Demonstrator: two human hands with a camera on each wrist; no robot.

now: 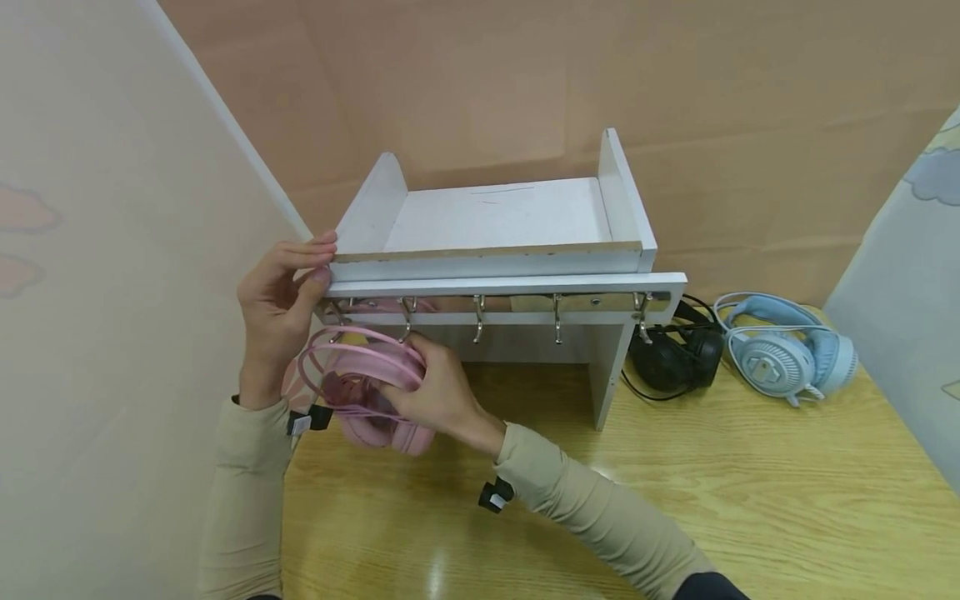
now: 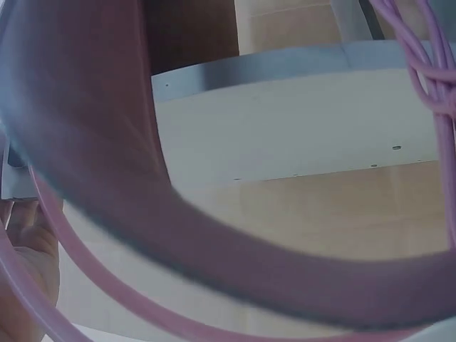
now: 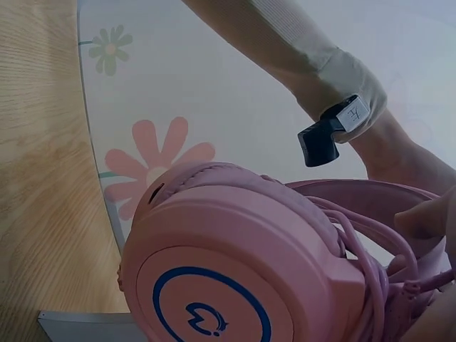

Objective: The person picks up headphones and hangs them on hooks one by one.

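A pink headset (image 1: 375, 358) with bundled cable is in my right hand (image 1: 446, 392), below the left end of the hook rail. Its headband (image 2: 92, 107) fills much of the left wrist view. In the right wrist view an ear cup (image 3: 221, 278) shows a blue ring, and fingers (image 3: 424, 217) hold the headset by its band and cable. My left hand (image 1: 273, 292) grips the left front corner of the white shelf (image 1: 487, 265), thumb and fingers at its edge. The leftmost hook (image 1: 337, 315) is close to the headband; whether they touch I cannot tell.
More metal hooks (image 1: 479, 318) line the shelf's front rail. A black headset (image 1: 675, 358) and a light blue headset (image 1: 780, 358) lie on the wooden table (image 1: 750, 483) to the right. A pale wall panel (image 1: 112, 333) stands close on the left.
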